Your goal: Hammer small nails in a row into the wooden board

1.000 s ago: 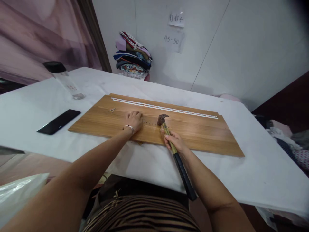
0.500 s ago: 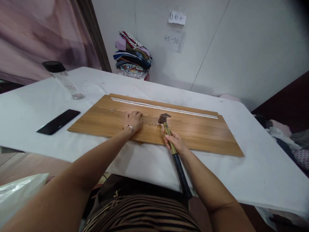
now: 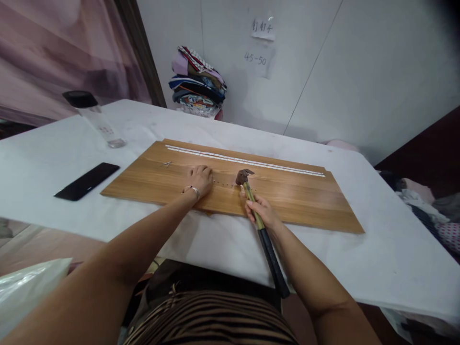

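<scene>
A wooden board (image 3: pixel 305 201) lies on the white-covered table, with a row of small nails (image 3: pixel 223 184) standing in or on its middle. My left hand (image 3: pixel 200 180) rests palm down on the board, just left of this row; its fingers are slightly bent and their tips partly hidden. My right hand (image 3: pixel 261 211) is wrapped around the yellow part of a claw hammer's handle (image 3: pixel 259 221). The rusty hammer head (image 3: pixel 243 177) is over the row's right part, and the black grip hangs past the table's front edge. A few loose nails (image 3: pixel 166 164) lie on the board's left side.
Two white measuring strips (image 3: pixel 244 160) run along the board's far side. A black phone (image 3: pixel 88 181) and a clear bottle with a dark lid (image 3: pixel 98 122) are on the left of the table (image 3: pixel 377 254). Folded clothes (image 3: pixel 197 84) are stacked by the wall.
The hammer's grip end has shifted slightly to the right and down, and my right hand very slightly with it. My left hand and the board look unmoved.
</scene>
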`<state>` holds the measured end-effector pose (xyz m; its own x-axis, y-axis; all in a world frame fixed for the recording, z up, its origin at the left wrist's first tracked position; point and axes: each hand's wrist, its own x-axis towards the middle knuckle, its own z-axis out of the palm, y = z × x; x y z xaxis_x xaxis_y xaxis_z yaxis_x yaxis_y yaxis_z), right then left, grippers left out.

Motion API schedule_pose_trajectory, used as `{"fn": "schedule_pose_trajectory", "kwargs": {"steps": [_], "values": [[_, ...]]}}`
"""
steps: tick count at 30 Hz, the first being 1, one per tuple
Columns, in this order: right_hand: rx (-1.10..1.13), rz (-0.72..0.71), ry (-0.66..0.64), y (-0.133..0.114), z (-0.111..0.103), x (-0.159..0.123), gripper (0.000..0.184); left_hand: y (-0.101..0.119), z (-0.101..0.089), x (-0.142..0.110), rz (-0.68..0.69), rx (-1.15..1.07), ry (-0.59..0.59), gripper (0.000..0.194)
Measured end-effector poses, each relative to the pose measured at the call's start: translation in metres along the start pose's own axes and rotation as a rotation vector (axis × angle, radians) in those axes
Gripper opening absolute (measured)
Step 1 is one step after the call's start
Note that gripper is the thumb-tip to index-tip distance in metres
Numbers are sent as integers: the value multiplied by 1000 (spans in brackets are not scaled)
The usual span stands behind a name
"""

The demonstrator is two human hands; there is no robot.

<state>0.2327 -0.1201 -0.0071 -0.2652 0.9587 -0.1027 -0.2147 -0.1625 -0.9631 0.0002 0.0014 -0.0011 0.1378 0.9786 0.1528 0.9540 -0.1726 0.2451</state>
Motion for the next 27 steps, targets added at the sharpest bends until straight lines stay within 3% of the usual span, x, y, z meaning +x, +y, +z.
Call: {"fn": "schedule_pose_trajectory", "kwargs": {"steps": [15, 27], "values": [[-35, 18, -47, 0, -2, -1, 51, 3, -4, -1, -9, 1, -14, 41], [-4, 14, -15, -1, 0, -1, 51, 1, -2, 0, -11, 1, -15, 43]]}}
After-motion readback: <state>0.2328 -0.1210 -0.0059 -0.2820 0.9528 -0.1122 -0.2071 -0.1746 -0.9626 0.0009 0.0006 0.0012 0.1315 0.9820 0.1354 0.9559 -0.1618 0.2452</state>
